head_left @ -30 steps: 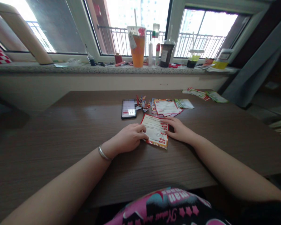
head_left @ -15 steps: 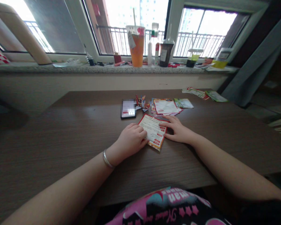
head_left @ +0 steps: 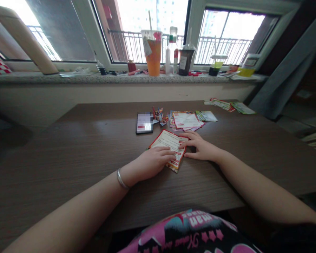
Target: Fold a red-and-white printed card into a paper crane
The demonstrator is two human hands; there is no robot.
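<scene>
A printed paper sheet (head_left: pixel 166 139) with a red border, lines of text and red labels lies tilted on the table in front of me. My left hand (head_left: pixel 158 160) rests flat across its lower left part, fingers stretched toward the right and covering some of the print. At the sheet's right edge sits my right hand (head_left: pixel 197 146); its fingertips touch the paper, with the thumb spread apart from the other fingers. Just beyond the sheet are a phone-like device (head_left: pixel 144 123) with a blurred screen and a crumpled colourful paper piece (head_left: pixel 160 116).
A stack of printed sheets (head_left: pixel 185 120) and a green-white packet (head_left: pixel 206 116) lie behind my right hand. More colourful papers (head_left: pixel 242 108) are at the table's far right. On the windowsill (head_left: pixel 116 78) stand an orange drink cup (head_left: pixel 154 58), a dark cup (head_left: pixel 185 59) and bottles.
My left hand has slid right and flattened over the sheet, its fingers extending. The sheet's left side now spreads farther left. My right hand has barely moved.
</scene>
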